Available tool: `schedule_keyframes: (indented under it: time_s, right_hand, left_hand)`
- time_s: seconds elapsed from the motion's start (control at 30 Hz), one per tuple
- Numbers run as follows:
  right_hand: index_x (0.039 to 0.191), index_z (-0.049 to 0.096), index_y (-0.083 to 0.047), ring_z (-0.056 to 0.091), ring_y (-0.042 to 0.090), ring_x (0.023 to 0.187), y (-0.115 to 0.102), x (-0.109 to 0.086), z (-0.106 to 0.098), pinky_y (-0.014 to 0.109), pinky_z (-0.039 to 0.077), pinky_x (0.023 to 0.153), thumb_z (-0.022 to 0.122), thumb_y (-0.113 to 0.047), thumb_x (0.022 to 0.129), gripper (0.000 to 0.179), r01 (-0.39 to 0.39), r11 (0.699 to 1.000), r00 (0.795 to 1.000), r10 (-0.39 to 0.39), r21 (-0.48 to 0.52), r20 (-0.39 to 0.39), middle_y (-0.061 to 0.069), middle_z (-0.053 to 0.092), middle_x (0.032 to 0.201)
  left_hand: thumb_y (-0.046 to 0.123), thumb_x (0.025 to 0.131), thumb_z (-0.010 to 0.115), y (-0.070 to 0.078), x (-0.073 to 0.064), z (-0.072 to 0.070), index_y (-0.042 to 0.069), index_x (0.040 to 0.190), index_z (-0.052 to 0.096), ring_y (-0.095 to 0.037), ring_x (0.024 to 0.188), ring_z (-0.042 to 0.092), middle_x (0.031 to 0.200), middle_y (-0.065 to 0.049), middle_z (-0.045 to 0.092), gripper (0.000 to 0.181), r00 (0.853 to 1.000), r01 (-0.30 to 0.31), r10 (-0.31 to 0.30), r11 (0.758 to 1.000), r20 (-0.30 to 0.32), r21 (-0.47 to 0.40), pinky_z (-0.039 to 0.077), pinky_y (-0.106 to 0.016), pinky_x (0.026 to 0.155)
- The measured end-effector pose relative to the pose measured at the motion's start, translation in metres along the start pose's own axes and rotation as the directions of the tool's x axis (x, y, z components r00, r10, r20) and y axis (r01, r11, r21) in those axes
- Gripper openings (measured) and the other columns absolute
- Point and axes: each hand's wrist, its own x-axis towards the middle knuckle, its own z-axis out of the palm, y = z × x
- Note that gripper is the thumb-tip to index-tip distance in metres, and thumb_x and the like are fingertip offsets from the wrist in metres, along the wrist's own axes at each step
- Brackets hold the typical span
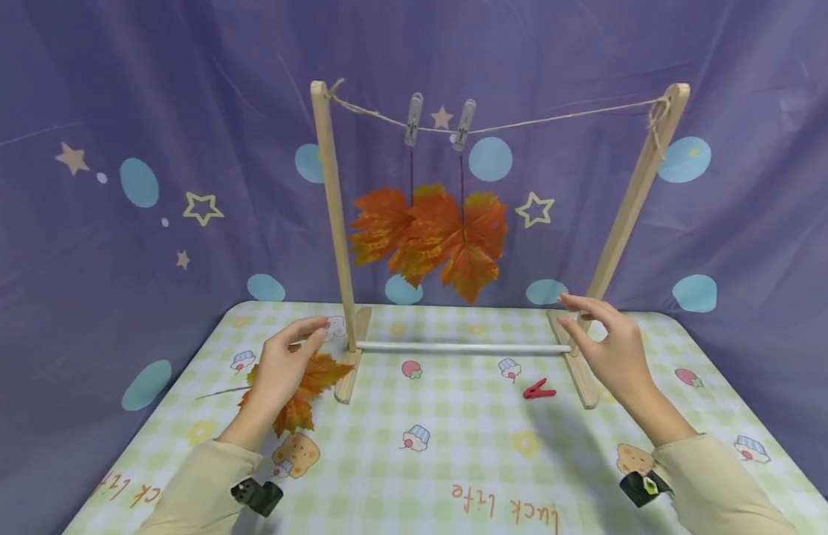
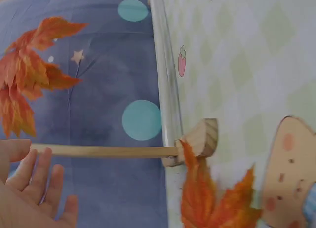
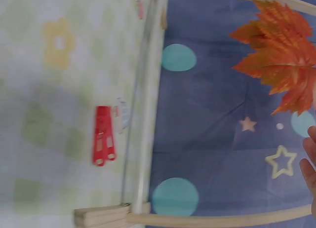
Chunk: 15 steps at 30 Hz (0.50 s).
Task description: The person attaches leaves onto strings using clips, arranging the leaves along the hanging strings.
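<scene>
"Where are you seeing the left hand [image 1: 280,368]?"

"From the middle of the head view, it's hovering toward eight o'clock, above a loose leaf [image 1: 325,374]. That orange leaf is lying on the checked tablecloth [image 1: 467,438], its stem pointing toward nine."

"How are its fingers standing?"

"Apart. The left wrist view is showing them spreading, with the thumb standing away."

"And the right hand [image 1: 615,345]?"

"It's hanging near four o'clock, in front of the wooden frame [image 1: 336,223] at its right post. Its fingers are curving, and the thumb tip is keeping a gap from the index finger."

"What's lying close by?"

"A red clothespin [image 1: 534,392], resting between four and five o'clock, just beside the frame's right foot."

"What's hanging up top?"

"Two clear clips [image 1: 413,119] are gripping the string [image 1: 568,116] around twelve o'clock. Beneath them two orange leaves [image 1: 474,238] are dangling by their stems, overlapping. A white rod [image 1: 461,347] is running between the feet, toward six."
</scene>
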Motion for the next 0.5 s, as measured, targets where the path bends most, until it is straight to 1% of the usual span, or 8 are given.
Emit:
schedule_keyframes:
  time_s: [0.13, 0.2, 0.33, 0.5]
  right_hand:
    - [0.113, 0.072, 0.002, 0.058, -0.004, 0.096, 0.009, -0.010, -0.002, 0.013, 0.045, 0.082, 0.076, 0.015, 0.077, 0.039, -0.015, 1.000, 0.999, 0.015, -0.002, 0.030, 0.014, 0.072, 0.105]
    - [0.114, 0.072, 0.002, 0.059, -0.005, 0.096, 0.013, -0.015, -0.002, 0.013, 0.045, 0.081, 0.076, 0.015, 0.077, 0.039, -0.021, 1.000, 0.999, 0.021, -0.006, 0.049, 0.014, 0.072, 0.104]
    - [0.113, 0.072, 0.003, 0.060, -0.002, 0.094, 0.020, -0.025, -0.002, 0.011, 0.044, 0.082, 0.076, 0.015, 0.076, 0.039, -0.035, 0.999, 0.996, 0.036, -0.012, 0.081, 0.014, 0.072, 0.103]
    - [0.113, 0.072, 0.000, 0.061, 0.001, 0.091, 0.029, -0.037, -0.001, 0.011, 0.043, 0.081, 0.077, 0.011, 0.079, 0.036, -0.111, 0.994, 0.987, 0.111, -0.008, 0.115, 0.012, 0.073, 0.101]
  left_hand:
    - [0.036, 0.103, 0.054, -0.008, -0.003, -0.008, 0.009, 0.138, 0.058, -0.029, 0.121, 0.055, 0.135, -0.013, 0.059, 0.044, 0.995, 0.099, -0.099, 0.995, 0.013, -0.015, 0.042, -0.046, 0.103]
    - [0.038, 0.103, 0.054, -0.012, -0.004, -0.012, 0.008, 0.139, 0.057, -0.029, 0.123, 0.054, 0.136, -0.013, 0.058, 0.047, 0.992, 0.126, -0.126, 0.992, 0.015, -0.008, 0.042, -0.045, 0.104]
    - [0.036, 0.104, 0.053, -0.022, -0.008, -0.017, 0.005, 0.139, 0.056, -0.029, 0.126, 0.052, 0.138, -0.015, 0.057, 0.047, 0.988, 0.150, -0.150, 0.989, 0.019, -0.008, 0.041, -0.045, 0.105]
    - [0.034, 0.105, 0.052, -0.033, -0.011, -0.020, 0.002, 0.139, 0.055, -0.033, 0.126, 0.051, 0.139, -0.019, 0.055, 0.047, 0.986, 0.164, -0.164, 0.986, 0.010, 0.024, 0.040, -0.047, 0.105]
